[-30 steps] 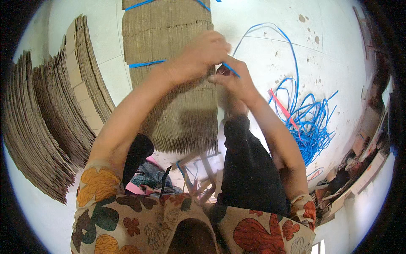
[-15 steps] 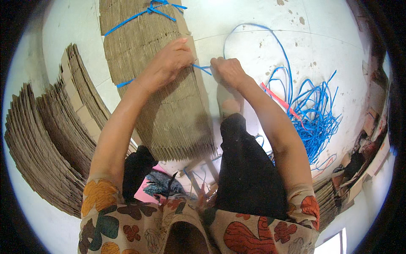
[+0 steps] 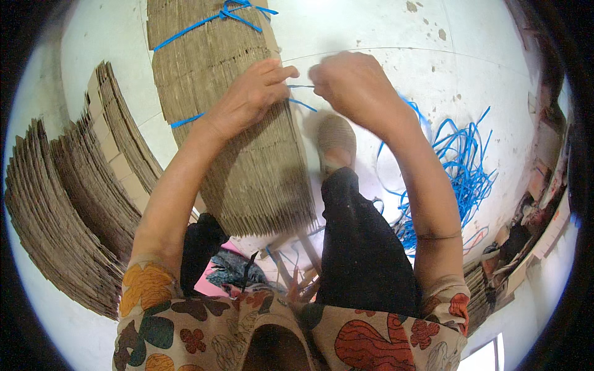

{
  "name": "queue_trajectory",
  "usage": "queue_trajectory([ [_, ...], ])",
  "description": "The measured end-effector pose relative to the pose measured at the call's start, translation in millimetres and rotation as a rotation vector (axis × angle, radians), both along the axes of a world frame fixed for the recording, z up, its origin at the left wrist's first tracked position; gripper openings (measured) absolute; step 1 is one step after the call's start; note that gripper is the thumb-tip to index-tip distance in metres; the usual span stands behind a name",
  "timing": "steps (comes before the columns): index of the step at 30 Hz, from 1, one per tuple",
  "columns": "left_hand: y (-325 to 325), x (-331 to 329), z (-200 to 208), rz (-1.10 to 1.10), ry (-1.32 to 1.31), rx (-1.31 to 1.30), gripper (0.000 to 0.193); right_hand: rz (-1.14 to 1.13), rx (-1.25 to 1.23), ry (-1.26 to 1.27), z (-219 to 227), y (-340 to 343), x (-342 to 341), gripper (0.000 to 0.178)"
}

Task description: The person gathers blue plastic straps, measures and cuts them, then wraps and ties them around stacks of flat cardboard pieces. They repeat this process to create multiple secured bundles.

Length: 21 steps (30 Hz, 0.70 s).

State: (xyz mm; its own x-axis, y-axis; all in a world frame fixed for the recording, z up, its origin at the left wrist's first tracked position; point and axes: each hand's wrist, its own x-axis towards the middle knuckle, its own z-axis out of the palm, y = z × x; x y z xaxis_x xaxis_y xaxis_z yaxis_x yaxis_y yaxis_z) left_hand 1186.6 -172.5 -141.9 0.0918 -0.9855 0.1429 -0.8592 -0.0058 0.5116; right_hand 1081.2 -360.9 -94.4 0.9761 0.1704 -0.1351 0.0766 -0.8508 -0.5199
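Observation:
A long stack of cardboard sheets [image 3: 260,179], set on edge in a row, lies before me on the floor. One blue strap [image 3: 189,31] is knotted around its far part. A second blue strap [image 3: 187,120] crosses the stack nearer to me. On the stack's right edge my left hand [image 3: 255,96] pinches this strap, its index finger sticking out a little. My right hand [image 3: 356,89], slightly blurred, is closed on the strap to the right of the stack. A short piece runs taut between the hands, and a loose blue end hangs just below it.
A tangled heap of blue strapping [image 3: 461,167] lies on the floor at right. More cardboard stacks [image 3: 55,204] stand at left. My shoe [image 3: 337,141] is beside the stack's right edge. Assorted cardboard and dark items [image 3: 526,222] line the far right.
My right hand has moved up and to the right, drawing the strap out from the stack. The wide blue loop on the floor no longer shows. My left hand has barely shifted.

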Motion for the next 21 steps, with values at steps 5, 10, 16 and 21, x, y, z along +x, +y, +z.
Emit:
queue_trajectory([
  [5,2.8,-15.2,5.1,0.240,0.490,0.066,0.030,0.411,-0.207,-0.390,7.7,20.9,17.7,0.011],
  [10,8.7,-12.9,4.4,0.281,0.155,-0.080,0.028,-0.424,0.114,-0.579,-19.1,14.2,-14.0,0.025],
  [16,5.1,-38.6,6.0,0.657,0.201,-0.290,0.021,-0.847,1.686,0.565,-41.3,64.7,-54.7,0.026],
  [21,-7.4,-51.9,26.5,0.965,0.458,-0.186,0.014,-0.741,2.087,0.734,-45.5,82.3,-44.0,0.020],
])
